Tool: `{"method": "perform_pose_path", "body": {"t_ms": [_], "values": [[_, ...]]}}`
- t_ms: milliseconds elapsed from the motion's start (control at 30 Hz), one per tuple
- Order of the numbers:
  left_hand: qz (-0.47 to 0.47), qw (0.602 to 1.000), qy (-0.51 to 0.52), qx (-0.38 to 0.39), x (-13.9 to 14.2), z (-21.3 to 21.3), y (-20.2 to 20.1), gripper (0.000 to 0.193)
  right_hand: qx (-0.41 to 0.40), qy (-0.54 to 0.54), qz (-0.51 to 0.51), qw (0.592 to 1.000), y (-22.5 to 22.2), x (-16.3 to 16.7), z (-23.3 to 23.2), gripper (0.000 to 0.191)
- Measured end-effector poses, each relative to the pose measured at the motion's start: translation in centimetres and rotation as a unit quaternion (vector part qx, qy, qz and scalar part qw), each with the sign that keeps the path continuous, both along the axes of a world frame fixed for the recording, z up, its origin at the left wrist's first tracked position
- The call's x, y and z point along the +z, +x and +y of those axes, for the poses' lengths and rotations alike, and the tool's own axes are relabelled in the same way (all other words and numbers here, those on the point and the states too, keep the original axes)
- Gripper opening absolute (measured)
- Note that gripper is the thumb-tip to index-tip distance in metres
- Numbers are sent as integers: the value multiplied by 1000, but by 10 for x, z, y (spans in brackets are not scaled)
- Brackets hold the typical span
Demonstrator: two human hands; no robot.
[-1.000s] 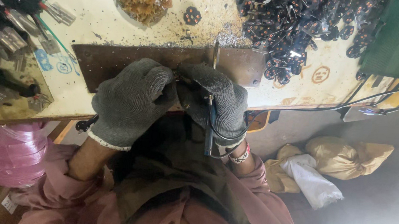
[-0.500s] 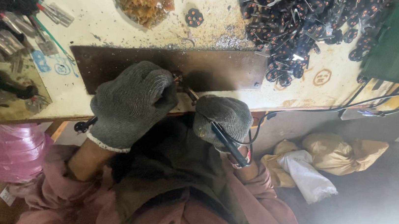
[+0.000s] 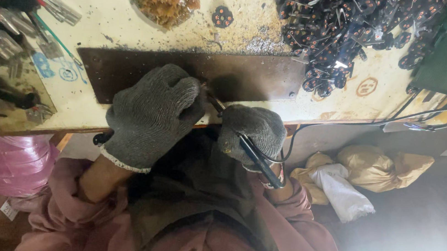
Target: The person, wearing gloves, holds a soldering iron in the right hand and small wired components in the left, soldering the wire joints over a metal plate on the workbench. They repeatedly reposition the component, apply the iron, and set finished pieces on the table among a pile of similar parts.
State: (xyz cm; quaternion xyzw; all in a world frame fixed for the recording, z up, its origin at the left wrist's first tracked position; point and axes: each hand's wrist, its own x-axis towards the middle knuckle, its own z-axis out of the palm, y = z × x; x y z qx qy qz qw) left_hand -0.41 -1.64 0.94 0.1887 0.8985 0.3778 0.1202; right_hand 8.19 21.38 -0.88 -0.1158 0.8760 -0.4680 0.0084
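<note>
left hand (image 3: 150,113) — gloved, clenched on something hidden, over the dark metal plate (image 3: 250,78) | right hand (image 3: 251,134) — gloved, grasping a soldering iron (image 3: 251,151), tip at plate's near edge | counter (image 3: 134,27): pile of black parts (image 3: 349,33) behind

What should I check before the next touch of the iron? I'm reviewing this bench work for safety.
1. Right hand gripping the iron: ok.
2. Left hand gloved and resting on the brown plate: ok.
3. Iron tip in sight: cannot tell, hidden between the hands.
4. Workpiece held firm: cannot tell, covered by the left hand.
5. Cable free of the hands: ok, it runs along the bench edge.
6. Loose parts pile apart from the plate: not ok, it overlaps the plate's corner.
</note>
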Motion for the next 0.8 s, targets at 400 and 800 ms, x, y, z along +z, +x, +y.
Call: {"method": "perform_pose_path", "body": {"t_ms": [400, 800], "values": [[29, 999, 8, 12, 0, 1, -2, 19, -9, 7, -14, 1000, 3, -8, 1, 32], [0, 1000, -7, -4, 3, 1, -5, 18, 93, 12, -45, 995, -14, -5, 3, 23]]}}
